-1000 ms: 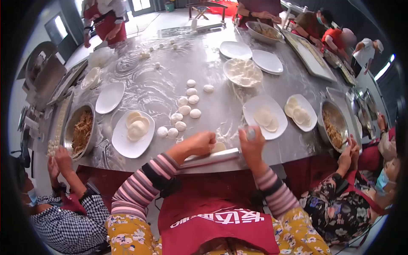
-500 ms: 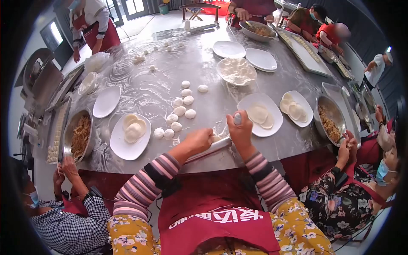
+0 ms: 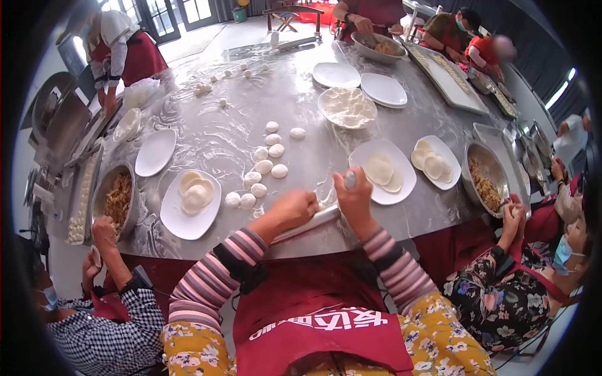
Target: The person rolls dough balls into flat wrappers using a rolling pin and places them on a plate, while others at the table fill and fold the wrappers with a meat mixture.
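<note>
My right hand (image 3: pixel 355 202) is closed around the right end of a pale rolling pin (image 3: pixel 325 217), which lies slanted near the table's front edge. A grey patch shows at the top of that fist; I cannot make out what it is. My left hand (image 3: pixel 293 212) is curled at a small piece of dough (image 3: pixel 324 203), mostly hidden by the fingers, just behind the pin. Several floured dough balls (image 3: pixel 263 167) lie beyond my left hand. Right of my right hand, a white plate (image 3: pixel 406 188) holds thin round dough wrappers (image 3: pixel 380 169).
Another plate of wrappers (image 3: pixel 170 216) stands to the left, and one more (image 3: pixel 450 147) at the right. A flour bowl (image 3: pixel 347 106) sits farther back. Filling bowls (image 3: pixel 128 219) (image 3: pixel 501 169) stand on both sides, with co-workers (image 3: pixel 106 326) (image 3: pixel 501 301) close by.
My hands have shifted only slightly. The left co-worker's hand has risen to the filling bowl, a wrapper in the other hand. A person at the upper left has bent towards the trays.
</note>
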